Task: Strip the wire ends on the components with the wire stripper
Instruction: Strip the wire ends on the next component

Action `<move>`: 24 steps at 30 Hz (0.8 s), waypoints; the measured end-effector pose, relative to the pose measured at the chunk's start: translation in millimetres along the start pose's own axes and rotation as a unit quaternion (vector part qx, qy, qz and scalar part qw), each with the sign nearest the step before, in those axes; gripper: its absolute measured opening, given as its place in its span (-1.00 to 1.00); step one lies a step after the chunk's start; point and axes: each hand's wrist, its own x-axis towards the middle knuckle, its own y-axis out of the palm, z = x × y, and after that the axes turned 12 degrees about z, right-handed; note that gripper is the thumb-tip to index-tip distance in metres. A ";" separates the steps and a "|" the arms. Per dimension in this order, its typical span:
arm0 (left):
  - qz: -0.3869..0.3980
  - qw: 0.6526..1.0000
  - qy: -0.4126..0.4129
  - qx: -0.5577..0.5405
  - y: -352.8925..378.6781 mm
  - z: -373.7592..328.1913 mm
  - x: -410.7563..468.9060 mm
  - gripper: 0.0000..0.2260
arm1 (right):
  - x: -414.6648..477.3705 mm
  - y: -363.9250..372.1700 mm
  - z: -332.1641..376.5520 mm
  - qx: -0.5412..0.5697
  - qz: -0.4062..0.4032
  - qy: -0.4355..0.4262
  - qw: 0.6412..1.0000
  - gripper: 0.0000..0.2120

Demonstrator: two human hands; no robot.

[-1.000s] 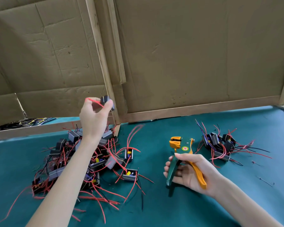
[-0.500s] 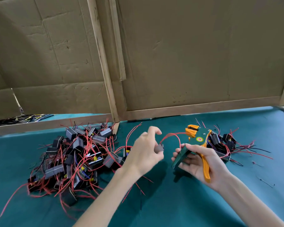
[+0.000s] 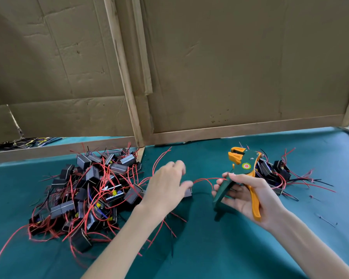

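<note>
Both hands are full.
The right hand (image 3: 248, 196) grips the wire stripper (image 3: 242, 168) above the table (image 3: 210, 248); the left hand (image 3: 167, 188) pinches a small black component (image 3: 188, 193) beside it, between a big pile (image 3: 93, 190) and a small pile (image 3: 274, 174).

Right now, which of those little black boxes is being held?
The black box pinched by the left hand, beside the wire stripper; its red wire arcs toward the tool. The rest lie in heaps on the table.
</note>
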 end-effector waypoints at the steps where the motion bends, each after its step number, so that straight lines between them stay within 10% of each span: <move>1: -0.017 0.998 -0.053 -0.001 -3.1 1.8 -0.4 -0.75 | -0.1 -0.8 1.3 -0.005 -0.001 -0.001 1.000 -0.78; 10: -0.015 0.978 -0.197 0.074 8.4 14.3 -2.4 -0.57 | -1.5 0.1 1.5 -0.042 0.006 0.012 0.999 -0.69; 24: -0.085 0.914 -0.108 -0.381 4.3 10.4 5.2 -0.90 | 2.1 -7.5 5.8 -0.102 -0.061 -0.055 0.991 -0.79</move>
